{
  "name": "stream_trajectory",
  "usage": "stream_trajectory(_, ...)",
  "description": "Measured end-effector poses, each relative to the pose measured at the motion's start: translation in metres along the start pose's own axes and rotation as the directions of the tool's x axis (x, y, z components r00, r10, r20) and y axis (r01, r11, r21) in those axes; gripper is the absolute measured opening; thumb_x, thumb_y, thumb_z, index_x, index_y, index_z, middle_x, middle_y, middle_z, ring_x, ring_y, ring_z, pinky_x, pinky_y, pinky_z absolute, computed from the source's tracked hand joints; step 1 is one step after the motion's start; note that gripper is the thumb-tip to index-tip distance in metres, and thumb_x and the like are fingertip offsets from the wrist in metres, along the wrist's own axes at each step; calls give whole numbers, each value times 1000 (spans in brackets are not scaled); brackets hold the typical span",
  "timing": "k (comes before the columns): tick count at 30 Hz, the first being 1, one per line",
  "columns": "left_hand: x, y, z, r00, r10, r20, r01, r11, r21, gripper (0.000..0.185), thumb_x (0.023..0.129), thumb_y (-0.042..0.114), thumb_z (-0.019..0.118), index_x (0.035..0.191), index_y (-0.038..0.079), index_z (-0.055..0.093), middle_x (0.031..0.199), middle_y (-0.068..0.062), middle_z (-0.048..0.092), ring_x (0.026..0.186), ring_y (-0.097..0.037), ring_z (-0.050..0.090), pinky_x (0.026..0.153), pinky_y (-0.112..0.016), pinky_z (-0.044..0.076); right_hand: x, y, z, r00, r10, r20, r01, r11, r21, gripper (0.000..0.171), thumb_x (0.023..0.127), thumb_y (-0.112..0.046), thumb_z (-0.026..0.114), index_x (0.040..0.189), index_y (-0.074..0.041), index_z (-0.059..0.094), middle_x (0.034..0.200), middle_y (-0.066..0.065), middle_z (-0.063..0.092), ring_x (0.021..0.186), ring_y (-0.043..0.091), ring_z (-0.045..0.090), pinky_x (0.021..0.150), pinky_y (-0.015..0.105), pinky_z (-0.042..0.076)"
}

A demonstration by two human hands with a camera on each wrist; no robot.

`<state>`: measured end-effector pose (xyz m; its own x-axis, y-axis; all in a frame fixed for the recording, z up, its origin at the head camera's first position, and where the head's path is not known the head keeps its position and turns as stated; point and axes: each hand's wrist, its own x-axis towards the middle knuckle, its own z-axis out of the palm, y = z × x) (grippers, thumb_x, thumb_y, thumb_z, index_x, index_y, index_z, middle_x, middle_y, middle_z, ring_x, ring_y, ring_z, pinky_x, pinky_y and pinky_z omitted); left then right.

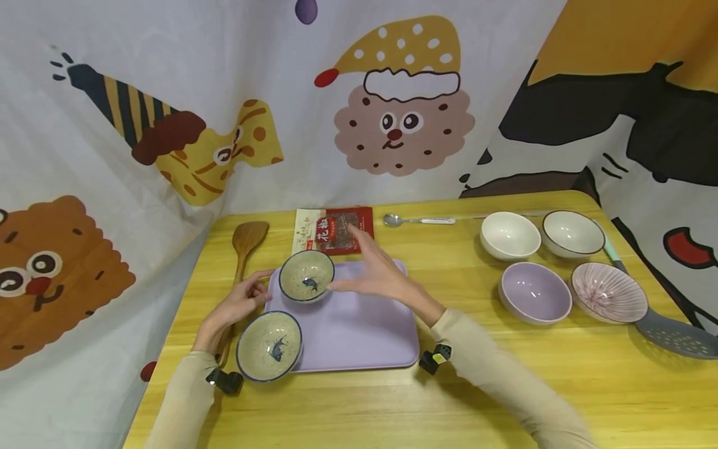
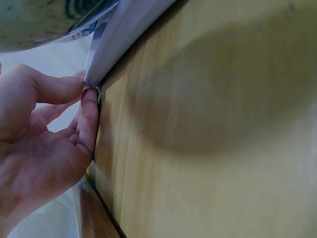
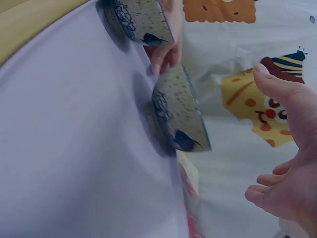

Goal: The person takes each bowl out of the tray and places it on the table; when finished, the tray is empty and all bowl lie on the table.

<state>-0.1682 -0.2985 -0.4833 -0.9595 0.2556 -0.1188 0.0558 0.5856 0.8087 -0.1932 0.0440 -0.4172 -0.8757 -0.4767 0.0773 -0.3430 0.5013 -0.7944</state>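
Observation:
A lilac rectangular tray (image 1: pixel 359 340) lies on the table. At its left edge my left hand (image 1: pixel 242 304) pinches the rim between thumb and fingers; the left wrist view shows the fingertips (image 2: pixel 89 99) at the tray's corner. Two speckled bowls with blue rims and a blue fish inside stand at the tray's left: the far bowl (image 1: pixel 306 277) on the tray, the near bowl (image 1: pixel 269 347) overlapping its front left corner. Above the tray, to the right of the far bowl, my right hand (image 1: pixel 378 271) is spread with nothing in it, thumb close to that bowl's rim.
A wooden spatula (image 1: pixel 250 235) lies left of the tray. Behind it are a red spice packet (image 1: pixel 363 222) and a spoon (image 1: pixel 417 221). At the right stand two white bowls (image 1: pixel 510 236), a purple bowl (image 1: pixel 535 293), a streaked bowl (image 1: pixel 608 292) and a grey slotted turner (image 1: pixel 675 333).

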Motion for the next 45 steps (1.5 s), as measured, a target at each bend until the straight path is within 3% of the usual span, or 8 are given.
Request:
stream_trajectory(9,2,2,1,1000,-20,1,20,1000,9,55,95,-3,58,148,-2,45,94,-17,58,77,-14,51,65,-22,44,19,2,33,993,-27,116,28,1000,-2,133,67,-53,91,164,-14,9,170,13,15,154,33,22,119,57,28)
stream_trajectory(17,4,4,1,1000,-18,14,18,1000,5,55,95,-3,58,149,-1,44,96,-17,58,78,-14,51,66,-22,44,28,7,50,985,-55,163,55,998,3,138,64,-50,94,163,-9,7,169,15,14,154,32,23,121,52,25)
stream_trajectory(25,6,1,1,1000,-9,17,9,1000,3,56,95,-3,58,149,-1,44,96,-18,58,78,-14,52,66,-22,45,33,11,60,987,-46,156,43,999,25,142,61,-46,96,163,-6,6,168,22,12,155,36,16,121,57,22)
stream_trajectory(32,6,0,1,1000,2,20,-1,1000,-22,58,93,-5,59,149,-1,44,95,-18,58,76,-13,52,65,-22,44,37,14,66,989,-32,146,30,999,18,142,62,-45,96,163,-5,4,165,24,19,151,37,29,119,54,29)
stream_trajectory(40,2,-1,0,1000,16,12,-15,1000,-23,56,94,-3,60,148,-4,44,94,-19,59,76,-12,52,64,-22,44,37,14,71,989,-48,137,41,998,53,140,63,-40,97,162,-3,6,165,24,19,152,37,26,120,55,27)
stream_trajectory(45,0,1,0,1000,-8,16,8,1000,-27,57,95,-1,60,150,-2,42,96,-18,59,77,-14,51,65,-22,44,35,15,76,996,-31,89,23,996,82,136,62,-42,96,162,-2,12,164,22,25,149,37,33,118,57,31)
